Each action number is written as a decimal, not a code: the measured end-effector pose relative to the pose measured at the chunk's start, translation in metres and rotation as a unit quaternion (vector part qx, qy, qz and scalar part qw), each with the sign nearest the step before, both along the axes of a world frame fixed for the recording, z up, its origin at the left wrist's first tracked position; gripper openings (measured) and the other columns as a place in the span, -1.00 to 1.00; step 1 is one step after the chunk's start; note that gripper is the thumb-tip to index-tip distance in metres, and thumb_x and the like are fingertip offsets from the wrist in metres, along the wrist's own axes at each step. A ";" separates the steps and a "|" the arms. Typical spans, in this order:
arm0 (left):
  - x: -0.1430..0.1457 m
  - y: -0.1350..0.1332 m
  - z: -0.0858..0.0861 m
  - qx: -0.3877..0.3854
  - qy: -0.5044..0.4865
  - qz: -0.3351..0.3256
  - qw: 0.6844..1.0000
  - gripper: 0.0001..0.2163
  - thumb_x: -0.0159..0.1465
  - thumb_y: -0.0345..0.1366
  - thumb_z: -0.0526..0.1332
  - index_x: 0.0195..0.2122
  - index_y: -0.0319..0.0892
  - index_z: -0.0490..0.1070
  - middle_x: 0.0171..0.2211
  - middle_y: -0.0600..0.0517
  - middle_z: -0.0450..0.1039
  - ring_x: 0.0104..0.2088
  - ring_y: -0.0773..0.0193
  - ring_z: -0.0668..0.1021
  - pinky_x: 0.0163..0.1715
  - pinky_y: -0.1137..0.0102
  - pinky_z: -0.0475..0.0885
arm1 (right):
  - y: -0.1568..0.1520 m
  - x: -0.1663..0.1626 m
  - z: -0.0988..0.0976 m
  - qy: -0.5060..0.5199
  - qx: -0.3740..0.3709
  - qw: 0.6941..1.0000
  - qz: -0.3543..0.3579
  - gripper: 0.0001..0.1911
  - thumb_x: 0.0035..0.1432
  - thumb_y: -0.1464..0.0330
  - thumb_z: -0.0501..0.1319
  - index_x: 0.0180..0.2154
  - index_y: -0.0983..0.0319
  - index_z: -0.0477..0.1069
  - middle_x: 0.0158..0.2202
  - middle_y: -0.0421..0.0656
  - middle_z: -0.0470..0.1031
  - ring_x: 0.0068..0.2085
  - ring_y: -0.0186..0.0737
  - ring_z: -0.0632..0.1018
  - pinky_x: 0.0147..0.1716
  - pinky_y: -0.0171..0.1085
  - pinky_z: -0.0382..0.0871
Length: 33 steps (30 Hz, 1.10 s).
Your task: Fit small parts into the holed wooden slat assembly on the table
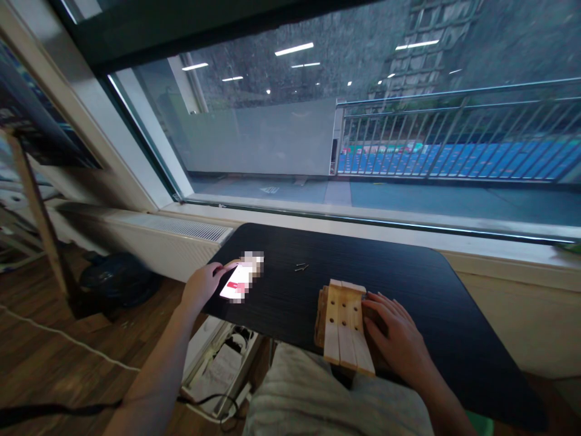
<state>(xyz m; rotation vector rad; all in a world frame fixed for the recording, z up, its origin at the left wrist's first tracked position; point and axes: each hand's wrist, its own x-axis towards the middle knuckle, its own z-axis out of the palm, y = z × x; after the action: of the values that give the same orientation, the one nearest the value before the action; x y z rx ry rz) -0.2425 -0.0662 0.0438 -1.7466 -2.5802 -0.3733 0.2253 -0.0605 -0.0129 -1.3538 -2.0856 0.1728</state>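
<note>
My left hand (206, 286) is at the left side of a lit phone (233, 286) on the black table; its fingers grip the phone's edge and are partly hidden by blurred blocks over the screen. A small pale wooden slatted piece (345, 324), with several dark round holes, sits near the table's front edge. Its near end reaches past that edge. Darker brown wood (321, 318) shows along its left side. My right hand (399, 333) is closed against its right edge, thumb and fingers curved at the wood. A few small screws (301, 266) lie between phone and wood.
The black table (385, 260) stands against a window sill (290, 218). Left of it are a radiator (181, 233), a large water bottle (115, 278) and a white cable (72, 339) on the floor. Beneath the table's left front is an open drawer-like box (190, 357) holding items.
</note>
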 end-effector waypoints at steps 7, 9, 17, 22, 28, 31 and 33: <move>0.003 0.000 -0.005 -0.010 0.005 -0.008 1.000 -0.65 0.37 -0.18 0.02 -0.08 -0.20 0.56 -0.11 -0.18 0.64 -0.13 0.01 0.64 -0.21 0.30 0.45 | -0.002 0.000 0.003 -0.005 -0.008 1.000 0.002 -0.69 0.22 0.30 0.12 -0.06 0.13 0.54 0.12 -0.04 0.55 0.19 0.07 0.51 0.24 0.23 0.27; 0.004 0.000 -0.005 -0.010 0.006 -0.010 1.000 -0.65 0.37 -0.20 0.01 -0.08 -0.20 0.56 -0.10 -0.18 0.63 -0.12 0.00 0.63 -0.20 0.29 0.45 | -0.002 -0.001 0.003 -0.005 -0.009 1.000 0.002 -0.69 0.22 0.30 0.12 -0.06 0.14 0.54 0.12 -0.04 0.55 0.19 0.07 0.51 0.23 0.23 0.28; 0.004 0.000 -0.001 -0.008 0.001 -0.014 1.000 -0.65 0.36 -0.18 0.03 -0.06 -0.20 0.55 -0.10 -0.18 0.64 -0.12 -0.01 0.64 -0.20 0.28 0.46 | -0.004 -0.005 0.007 0.000 -0.004 1.000 0.000 -0.70 0.22 0.30 0.13 -0.07 0.14 0.55 0.11 -0.03 0.56 0.19 0.10 0.51 0.21 0.25 0.30; 0.002 0.001 0.000 -0.003 -0.005 -0.014 1.000 -0.66 0.34 -0.18 0.05 -0.08 -0.18 0.55 -0.12 -0.17 0.64 -0.14 0.00 0.64 -0.22 0.29 0.46 | -0.004 -0.006 0.007 0.003 0.002 1.000 0.000 -0.69 0.22 0.31 0.13 -0.06 0.14 0.54 0.11 -0.03 0.56 0.19 0.08 0.51 0.23 0.23 0.28; -0.002 0.002 0.000 -0.006 -0.020 -0.018 1.000 -0.67 0.31 -0.15 0.07 -0.08 -0.19 0.53 -0.16 -0.15 0.65 -0.18 0.05 0.65 -0.23 0.32 0.47 | -0.004 -0.006 0.008 -0.005 -0.003 1.000 0.000 -0.69 0.23 0.31 0.12 -0.06 0.16 0.54 0.12 -0.02 0.55 0.19 0.09 0.51 0.22 0.23 0.30; -0.004 0.001 0.001 -0.011 -0.025 -0.017 0.999 -0.65 0.30 -0.14 0.08 -0.07 -0.20 0.52 -0.17 -0.16 0.65 -0.20 0.04 0.66 -0.26 0.32 0.47 | -0.005 -0.007 0.009 -0.008 -0.006 1.000 0.003 -0.68 0.23 0.31 0.10 -0.06 0.18 0.54 0.12 0.00 0.55 0.19 0.10 0.51 0.22 0.25 0.29; -0.005 0.000 0.002 -0.010 -0.025 -0.016 1.000 -0.65 0.29 -0.14 0.09 -0.04 -0.20 0.51 -0.15 -0.16 0.65 -0.19 0.04 0.66 -0.26 0.32 0.48 | -0.005 -0.007 0.009 -0.006 -0.006 1.000 0.004 -0.68 0.23 0.31 0.10 -0.06 0.17 0.54 0.12 0.00 0.55 0.19 0.10 0.51 0.22 0.26 0.28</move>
<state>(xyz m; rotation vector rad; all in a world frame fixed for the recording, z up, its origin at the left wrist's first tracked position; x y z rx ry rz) -0.2473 -0.0664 0.0463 -1.8101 -2.6013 -0.4002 0.2179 -0.0652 -0.0039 -1.3564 -2.1040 0.1808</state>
